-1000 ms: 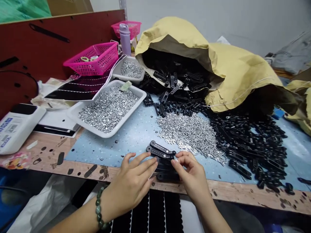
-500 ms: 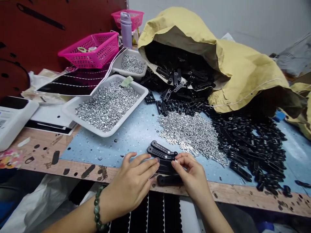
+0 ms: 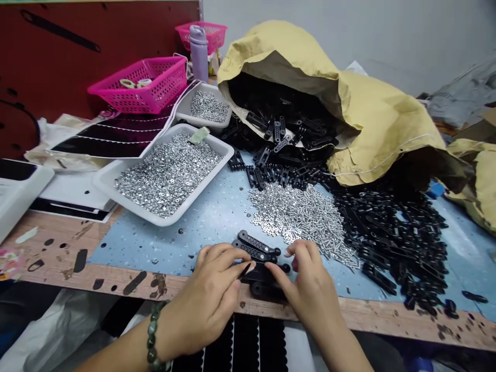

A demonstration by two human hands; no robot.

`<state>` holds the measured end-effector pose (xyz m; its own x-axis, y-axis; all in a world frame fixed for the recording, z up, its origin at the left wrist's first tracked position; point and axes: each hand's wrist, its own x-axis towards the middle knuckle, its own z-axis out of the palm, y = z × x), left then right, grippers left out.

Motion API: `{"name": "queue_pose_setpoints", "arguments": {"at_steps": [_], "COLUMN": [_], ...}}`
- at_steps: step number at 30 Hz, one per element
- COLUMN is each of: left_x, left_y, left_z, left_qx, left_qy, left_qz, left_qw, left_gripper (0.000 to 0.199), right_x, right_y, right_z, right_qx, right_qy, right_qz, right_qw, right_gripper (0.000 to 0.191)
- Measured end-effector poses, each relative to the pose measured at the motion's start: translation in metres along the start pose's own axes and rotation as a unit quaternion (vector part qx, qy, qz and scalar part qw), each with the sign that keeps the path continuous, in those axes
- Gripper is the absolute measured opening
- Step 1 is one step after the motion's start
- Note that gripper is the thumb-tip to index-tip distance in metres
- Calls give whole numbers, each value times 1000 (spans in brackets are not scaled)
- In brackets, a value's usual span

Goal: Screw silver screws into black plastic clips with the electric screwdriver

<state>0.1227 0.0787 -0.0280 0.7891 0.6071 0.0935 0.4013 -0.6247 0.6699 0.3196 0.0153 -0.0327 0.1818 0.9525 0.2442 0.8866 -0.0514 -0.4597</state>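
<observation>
My left hand (image 3: 213,292), with a green bead bracelet on the wrist, has its fingers closed on a dark, narrow plastic arm (image 3: 246,270). Just right of it, my right hand (image 3: 308,276) rests its thumb on a black plastic piece lying at the table edge. The index finger is bent and apart from the thumb, with nothing visible in its tip. Behind the fingers lie black textured plastic arms (image 3: 256,247), with silver fasteners at their right ends. Another black arm (image 3: 267,290) lies nearer the edge, partly covered by my hands.
A pile of silver nuts and screws (image 3: 302,214) lies beyond my hands. White trays of metal parts (image 3: 166,219) stand left. A yellow sack (image 3: 387,119) spills black pieces (image 3: 391,232) on the right. A pink basket (image 3: 143,93) and purple bottle (image 3: 199,57) stand behind.
The left fingers, flatter before, have curled onto a dark plastic arm. My right index finger has lifted away from the thumb. The view has shifted slightly.
</observation>
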Motion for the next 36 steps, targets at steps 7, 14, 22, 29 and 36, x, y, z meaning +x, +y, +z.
{"name": "queue_pose_setpoints", "arguments": {"at_steps": [7, 14, 22, 29, 36], "left_x": [0, -4, -12, -13, -18], "left_y": [1, -7, 0, 9, -2], "left_z": [-5, -3, -3, -2, -2], "left_qx": [-157, -357, -354, -667, -603], "left_qy": [24, 6, 58, 101, 108], "left_qz": [-32, -163, -164, -206, -222], "left_qw": [987, 920, 919, 708, 758], "left_gripper": [38, 44, 37, 38, 37], "right_x": [5, 4, 2, 2, 2], "right_y": [-35, -42, -30, -36, -31], "right_z": [-2, 1, -11, -2, -11], "right_qx": [148, 92, 172, 43, 158], "right_qy": [-25, 7, 202, 83, -32], "right_qz": [-145, -271, -29, -236, -141], "right_qw": [978, 958, 964, 967, 977], "right_gripper": [28, 29, 23, 30, 48]}}
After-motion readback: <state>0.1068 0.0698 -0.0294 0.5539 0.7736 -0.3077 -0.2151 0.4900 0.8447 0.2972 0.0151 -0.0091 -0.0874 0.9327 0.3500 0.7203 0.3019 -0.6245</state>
